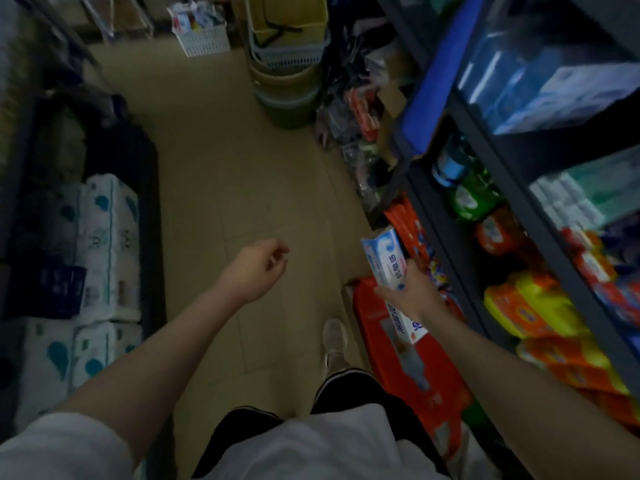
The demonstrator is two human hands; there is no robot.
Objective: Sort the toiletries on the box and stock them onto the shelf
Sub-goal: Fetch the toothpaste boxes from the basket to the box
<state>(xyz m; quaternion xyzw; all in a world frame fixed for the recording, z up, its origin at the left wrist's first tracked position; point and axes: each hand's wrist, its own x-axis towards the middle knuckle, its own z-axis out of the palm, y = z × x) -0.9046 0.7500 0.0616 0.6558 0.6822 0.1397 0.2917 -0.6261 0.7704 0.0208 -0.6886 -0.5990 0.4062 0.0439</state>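
My right hand [412, 292] grips a long white and blue toothpaste carton [386, 259] around its middle, holding it over the red box [398, 344] on the floor beside the shelf. The carton's far end points toward the aisle. A dark metal shelf [498, 157] runs along the right, stocked with orange and yellow packs [533, 306], green bottles [471, 195] and blue and white boxes [568, 95]. My left hand [259, 266] hangs over the tiled floor mid-aisle, fingers loosely curled, holding nothing.
Packs of toilet paper [104, 244] are stacked on the left. Stacked baskets [287, 64] and a white basket [202, 36] stand at the aisle's far end, with bagged goods [353, 116] beside them. My shoe [334, 336] stands next to the red box.
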